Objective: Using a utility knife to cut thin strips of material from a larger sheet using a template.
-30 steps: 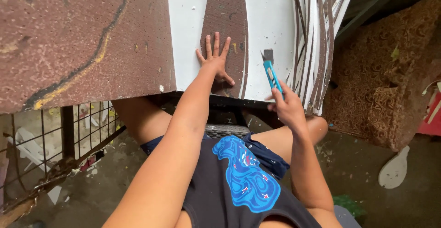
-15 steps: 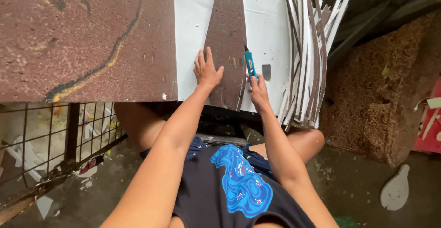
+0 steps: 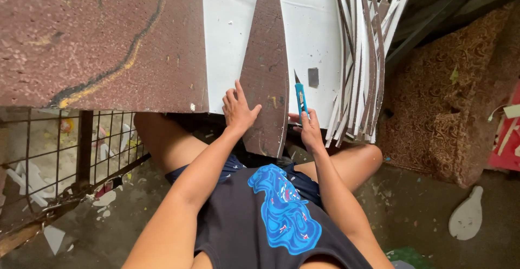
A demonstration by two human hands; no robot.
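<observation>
A long tapered brown template (image 3: 266, 57) lies on a white sheet (image 3: 314, 41) on the work surface. My left hand (image 3: 238, 109) presses flat on the template's lower left edge, fingers spread. My right hand (image 3: 310, 128) grips a blue utility knife (image 3: 300, 93), blade pointing away from me, just right of the template's right edge on the white sheet. A small dark grey piece (image 3: 313, 77) lies on the sheet right of the knife.
A speckled brown slab (image 3: 97, 41) covers the left of the surface. A bundle of curved cut strips (image 3: 363, 63) lies at the right. A brown patterned cushion (image 3: 460, 95) sits further right. A wire grid (image 3: 54, 155) stands lower left. A white cut-out (image 3: 467, 217) lies on the floor.
My right hand has carried the knife left from the strips to the template's right edge. My left hand has slid down to the template's lower left edge. The view has shifted.
</observation>
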